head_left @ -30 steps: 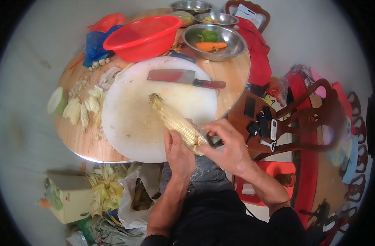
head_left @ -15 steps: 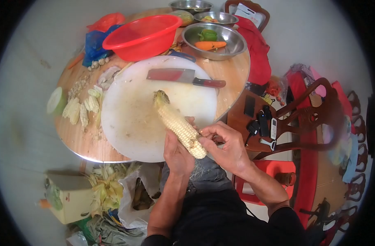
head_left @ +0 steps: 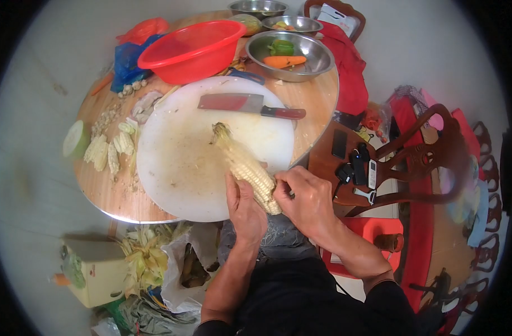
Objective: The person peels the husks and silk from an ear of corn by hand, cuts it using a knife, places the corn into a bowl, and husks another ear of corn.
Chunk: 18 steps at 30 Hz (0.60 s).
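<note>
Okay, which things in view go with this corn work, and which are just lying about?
Seemingly for the job:
corn, held by the left hand, right hand at it
cutting board
knife, probably

Probably just lying about:
phone
blue bag

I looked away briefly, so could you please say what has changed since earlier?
The right hand, spread before, has curled in against the ear of corn, whose far end swung slightly right. The left hand still holds the ear; the cleaver stays on the cutting board.
</note>
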### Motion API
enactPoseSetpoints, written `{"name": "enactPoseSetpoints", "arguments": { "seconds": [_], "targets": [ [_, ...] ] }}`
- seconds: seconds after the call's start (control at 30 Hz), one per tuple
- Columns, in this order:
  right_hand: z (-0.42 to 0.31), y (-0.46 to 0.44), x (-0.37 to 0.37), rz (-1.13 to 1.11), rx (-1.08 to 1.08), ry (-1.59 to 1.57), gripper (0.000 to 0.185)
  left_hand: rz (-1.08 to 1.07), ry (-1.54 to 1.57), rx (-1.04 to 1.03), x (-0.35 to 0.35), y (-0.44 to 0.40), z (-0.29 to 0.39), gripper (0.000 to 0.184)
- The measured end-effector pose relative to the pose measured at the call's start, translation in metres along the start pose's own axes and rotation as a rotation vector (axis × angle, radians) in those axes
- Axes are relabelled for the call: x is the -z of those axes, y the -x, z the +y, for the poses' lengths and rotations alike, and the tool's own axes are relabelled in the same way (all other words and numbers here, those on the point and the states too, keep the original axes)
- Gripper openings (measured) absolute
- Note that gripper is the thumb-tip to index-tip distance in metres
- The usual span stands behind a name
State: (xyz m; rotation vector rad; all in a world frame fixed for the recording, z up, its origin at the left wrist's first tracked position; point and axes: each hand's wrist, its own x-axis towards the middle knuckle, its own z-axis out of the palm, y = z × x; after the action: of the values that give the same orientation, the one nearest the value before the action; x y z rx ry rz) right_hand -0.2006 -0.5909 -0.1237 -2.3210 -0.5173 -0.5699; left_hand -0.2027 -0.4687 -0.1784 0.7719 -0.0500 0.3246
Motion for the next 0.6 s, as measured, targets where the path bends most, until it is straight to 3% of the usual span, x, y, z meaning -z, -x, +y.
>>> {"name": "enactPoseSetpoints", "arguments": {
  "seconds": [0.1,0.17,0.27,0.47,0.6],
  "targets": [
    [0.011,-0.003,-0.003,0.05,0.025,-0.078,0.014,-0.004,0.02,0.035,0.004,-0.001,0.002,0.048],
    [0.012,-0.002,0.002,-0.073,-0.335,-0.54,0.013,0.058,0.216,0.182,0.013,-0.004,0.003,0.05],
    [0.014,-0.004,0.01,-0.169,-0.214,-0.499,0.015,-0.03,0.258,0.19,0.019,-0.008,0.003,0.053],
    [-0.002,-0.004,0.013,-0.132,-0.038,-0.27,0.016,-0.017,0.164,0.127,0.016,-0.006,0.001,0.05],
    [-0.003,-0.003,0.009,-0.124,-0.078,-0.205,0.016,0.002,0.036,0.07,0.008,0.001,0.001,0.048]
  ]
}}
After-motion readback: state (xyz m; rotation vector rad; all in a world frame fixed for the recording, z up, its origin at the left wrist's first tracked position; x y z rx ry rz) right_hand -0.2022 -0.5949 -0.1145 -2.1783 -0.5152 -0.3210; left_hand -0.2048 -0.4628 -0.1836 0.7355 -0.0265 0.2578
